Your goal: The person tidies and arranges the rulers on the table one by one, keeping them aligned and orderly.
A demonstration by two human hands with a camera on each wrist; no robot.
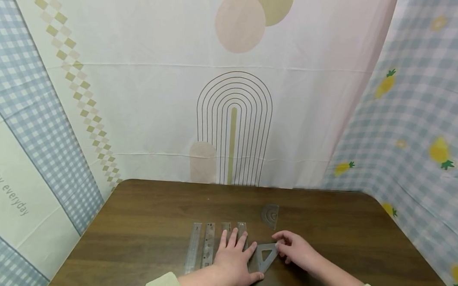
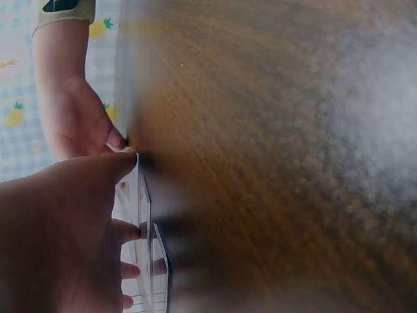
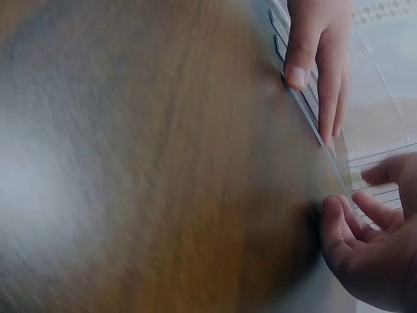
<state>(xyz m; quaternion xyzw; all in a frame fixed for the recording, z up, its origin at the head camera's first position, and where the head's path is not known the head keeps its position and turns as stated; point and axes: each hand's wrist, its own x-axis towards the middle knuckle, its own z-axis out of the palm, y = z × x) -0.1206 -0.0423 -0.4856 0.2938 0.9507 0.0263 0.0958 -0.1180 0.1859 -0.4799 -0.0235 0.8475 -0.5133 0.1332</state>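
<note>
My left hand point(image 1: 235, 263) lies with fingers spread over two clear rulers, its thumb touching the lower corner of a clear triangular set square point(image 1: 260, 262). In the left wrist view the left thumb point(image 2: 124, 163) is at the edge of the plastic. My right hand point(image 1: 297, 251) has curled fingers at the upper right corner of the set square; in the right wrist view the right hand point(image 3: 371, 248) pinches that corner edge. The left fingers partly cover a ruler point(image 1: 242, 225) and its neighbour ruler point(image 1: 226, 225).
Left of the hands, a clear ruler point(image 1: 193, 248) and a stencil ruler point(image 1: 208, 245) lie side by side. Beyond the set square is a clear protractor point(image 1: 270, 215). All rest on a brown wooden table point(image 1: 148, 225), with a patterned cloth point(image 1: 154, 121) hanging behind its far edge.
</note>
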